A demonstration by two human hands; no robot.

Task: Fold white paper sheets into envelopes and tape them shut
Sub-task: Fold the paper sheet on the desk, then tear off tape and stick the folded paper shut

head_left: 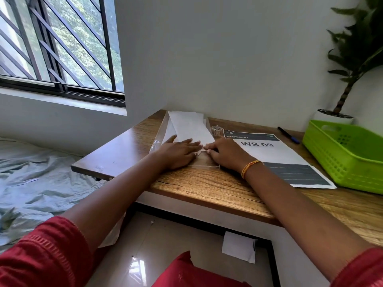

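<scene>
Fingers (pixel 191 141) of both hands lay flat, gripping nothing, pressing white paper sheets (pixel 188 126) at far corner of surface (pixel 207 183). Judged early: creasing only, no envelope finished, nothing taped. Nearby, clear of hands: green basket (pixel 350 156), printed sheet (pixel 275 154), tape roll (pixel 217 130), pen (pixel 288 135).

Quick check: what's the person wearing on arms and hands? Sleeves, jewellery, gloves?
No gloves; both hands are bare. The left hand has nothing on its wrist. The right hand has a thin orange-yellow thread band around the wrist. Red sleeves with a woven texture are pushed up near the elbows, forearms uncovered.
</scene>
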